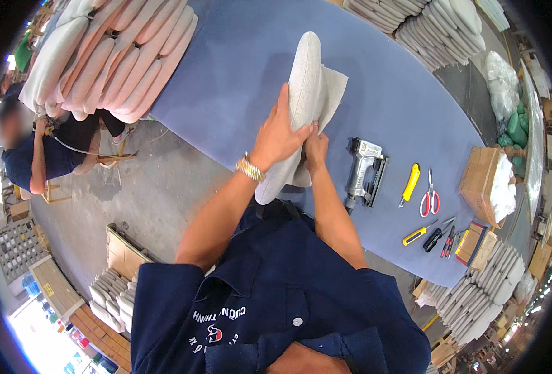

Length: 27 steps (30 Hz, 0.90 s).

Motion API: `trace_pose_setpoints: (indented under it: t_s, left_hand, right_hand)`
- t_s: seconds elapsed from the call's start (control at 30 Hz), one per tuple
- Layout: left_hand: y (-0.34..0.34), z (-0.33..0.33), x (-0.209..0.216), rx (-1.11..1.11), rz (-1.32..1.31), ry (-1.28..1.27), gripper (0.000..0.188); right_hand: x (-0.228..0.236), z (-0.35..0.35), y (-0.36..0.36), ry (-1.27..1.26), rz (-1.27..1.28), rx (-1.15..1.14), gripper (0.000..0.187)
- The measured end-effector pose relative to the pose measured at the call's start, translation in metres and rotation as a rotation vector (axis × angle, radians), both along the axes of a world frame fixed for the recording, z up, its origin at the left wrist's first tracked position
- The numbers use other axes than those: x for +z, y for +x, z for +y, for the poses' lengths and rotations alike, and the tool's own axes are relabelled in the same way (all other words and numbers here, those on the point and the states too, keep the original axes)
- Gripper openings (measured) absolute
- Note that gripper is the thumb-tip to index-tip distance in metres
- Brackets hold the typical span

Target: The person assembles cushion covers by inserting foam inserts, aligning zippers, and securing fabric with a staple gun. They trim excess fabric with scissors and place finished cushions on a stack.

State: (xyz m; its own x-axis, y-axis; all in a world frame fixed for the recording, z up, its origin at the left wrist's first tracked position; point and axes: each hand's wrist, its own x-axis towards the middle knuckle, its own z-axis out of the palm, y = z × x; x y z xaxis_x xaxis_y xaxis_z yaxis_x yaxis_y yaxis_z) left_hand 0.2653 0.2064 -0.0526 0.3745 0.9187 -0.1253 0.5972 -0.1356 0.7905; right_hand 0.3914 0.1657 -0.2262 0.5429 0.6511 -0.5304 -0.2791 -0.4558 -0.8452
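Nearest you, the pale grey pad stands on its long edge over the blue table, its near end close to your dark shirt; whether its underside touches the tabletop, you cannot tell from here. Left hand: fingers spread along the pad's left face, thumb hooked over toward the right. Right hand: curled, pinching the loose fabric flap on the pad's right side, fingertips partly hidden. For a good hold, let the left palm carry the weight and draw the fabric evenly with the right; uneven pull would likely pucker the face. Support the far end, which looks prone to tip. Well right, the staple gun lies clear of your right forearm, then the yellow knife and scissors; far left, a stack of pads.
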Motion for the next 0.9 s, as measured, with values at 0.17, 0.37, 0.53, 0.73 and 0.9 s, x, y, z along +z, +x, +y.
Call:
trace_pose_setpoints:
  t_s: [0.17,0.37,0.53,0.73,0.9]
  left_hand:
    - [-0.054,-0.076,-0.011,0.139,0.060,0.041,0.101]
    - [-0.131,-0.123,-0.085,0.680,-0.247,-0.292,0.076]
    - [-0.129,-0.091,-0.072,0.893,-0.575,-0.322,0.064]
    - [-0.116,-0.076,-0.069,0.709,-1.203,-0.908,0.058]
    - [-0.074,-0.067,-0.111,0.734,-1.081,-1.037,0.056]
  right_hand:
    - [0.036,-0.007,-0.002,-0.044,0.111,0.052,0.059]
    - [0.043,-0.019,0.004,-0.048,0.188,0.407,0.056]
    - [0.114,-0.003,0.000,0.226,-0.147,0.583,0.042]
    - [0.237,0.001,-0.005,0.336,-0.225,0.590,0.046]
    - [0.211,0.030,0.016,0.102,-0.207,0.685,0.034]
